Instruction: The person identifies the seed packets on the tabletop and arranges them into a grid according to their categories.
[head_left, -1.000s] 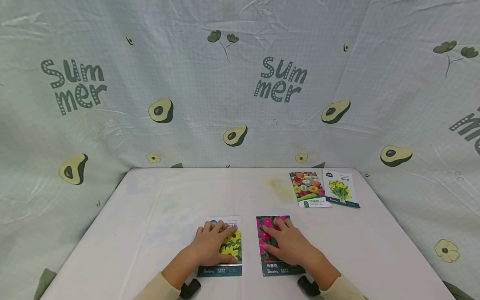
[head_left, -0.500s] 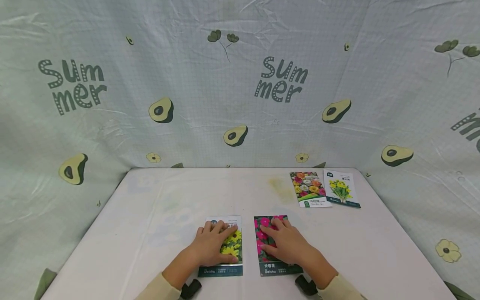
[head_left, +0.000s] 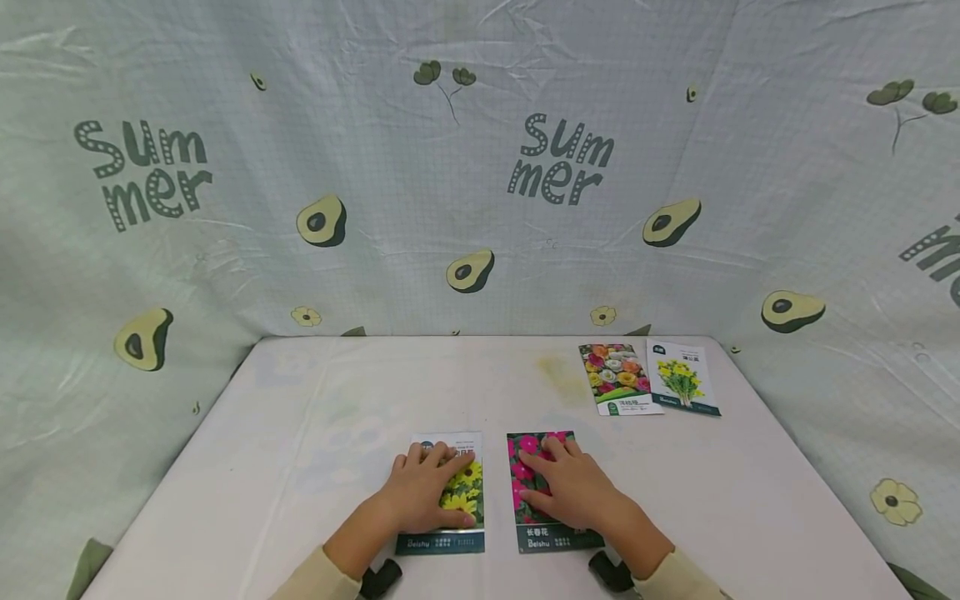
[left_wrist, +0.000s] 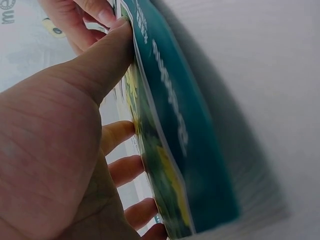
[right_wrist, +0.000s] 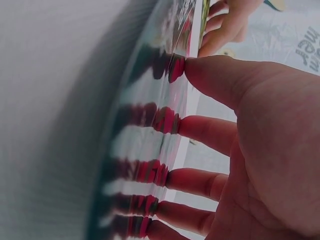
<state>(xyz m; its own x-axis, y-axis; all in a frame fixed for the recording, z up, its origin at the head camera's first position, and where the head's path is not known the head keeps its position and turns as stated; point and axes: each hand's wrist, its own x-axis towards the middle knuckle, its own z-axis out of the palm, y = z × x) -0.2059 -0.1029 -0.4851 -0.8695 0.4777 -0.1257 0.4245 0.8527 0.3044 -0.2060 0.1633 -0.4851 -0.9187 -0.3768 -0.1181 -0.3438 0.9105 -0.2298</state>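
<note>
My left hand (head_left: 426, 492) rests spread on a seed packet with yellow flowers (head_left: 463, 492), its fingertips and thumb touching the front. The dark green strip at the packet's lower edge shows below the palm. To the right, my right hand (head_left: 577, 487) lies over a seed packet with pink flowers (head_left: 525, 471), thumb and fingers spread on it. In the right wrist view, the fingertips (right_wrist: 200, 127) press the glossy face of that packet. A narrow gap of tabletop separates the two packets, which lie side by side.
Toward the back right of the white table (head_left: 330, 400) lie two more seed packets: one with multicoloured blooms (head_left: 617, 373) and one with a yellow-flowered bunch (head_left: 681, 379), their edges meeting. Behind the table hangs a pale curtain (head_left: 375, 167) printed with avocados.
My right hand and the pink-flowered packet have shifted slightly left, toward the yellow-flowered packet. The left hand and the two back packets have stayed in place.
</note>
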